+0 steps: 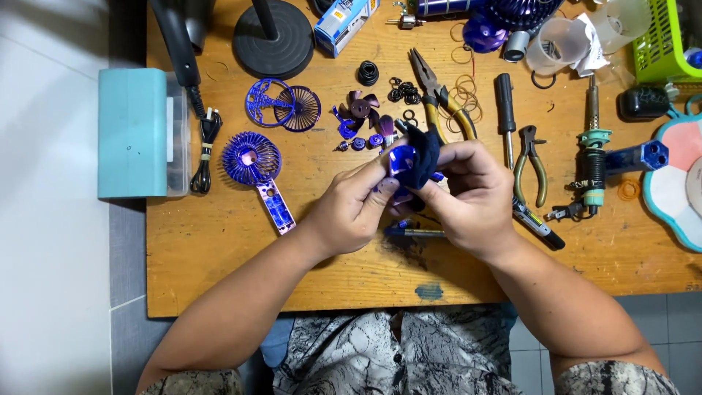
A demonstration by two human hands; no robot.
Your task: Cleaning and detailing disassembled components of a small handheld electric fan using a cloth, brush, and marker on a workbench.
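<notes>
Head view, looking straight down: nearest the body, both hands meet above the front half of the wooden surface [219, 256]. The left hand [351, 208] has its fingers closed on a small glossy purple fan part [401, 157], pinching it from the left, while the right hand [468, 194] is clamped on a dark cloth-like piece [424, 150] pressed against that same part. Just under the hands a blue pen-shaped tool [413, 232] lies on the surface beside a dark smudge. Left of the hands rests a purple fan guard with its handle [256, 168]; beyond it are a flat purple grille [281, 106] and a loose purple fan blade [360, 108] with tiny purple bits beside it. Further back sit yellow-handled pliers [442, 99], black rings and rubber bands; to the right, a screwdriver [504, 110], green-handled cutters [532, 164] and a soldering iron [594, 150]. As a judgement, the slippery part could pop out of the pinch and scatter the small pieces, and a careless elbow could knock the iron's cord.
</notes>
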